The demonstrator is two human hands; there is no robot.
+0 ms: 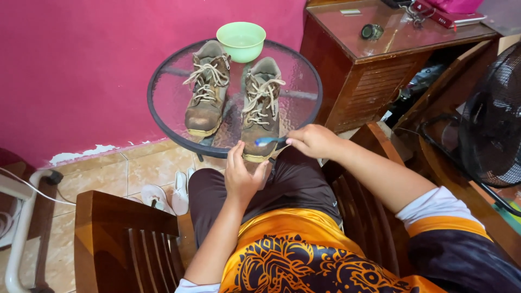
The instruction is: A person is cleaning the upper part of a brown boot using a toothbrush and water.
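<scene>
- Pink wall (81, 70) stands behind everything.
- Wooden cabinet (380, 59) stands right of the table.
- Black fan (491, 125) stands at the far right.
- Round glass table (168, 97) bears two boots and a bowl.
- Left boot (206, 89) stands beside the right boot (261, 106), laces up.
- Green bowl (241, 40) sits behind the boots.
- Left hand (243, 173) is open, fingers loosely spread, just below the right boot's toe.
- Right hand (313, 141) pinches a blue toothbrush (268, 141), its head at the right boot's toe.
</scene>
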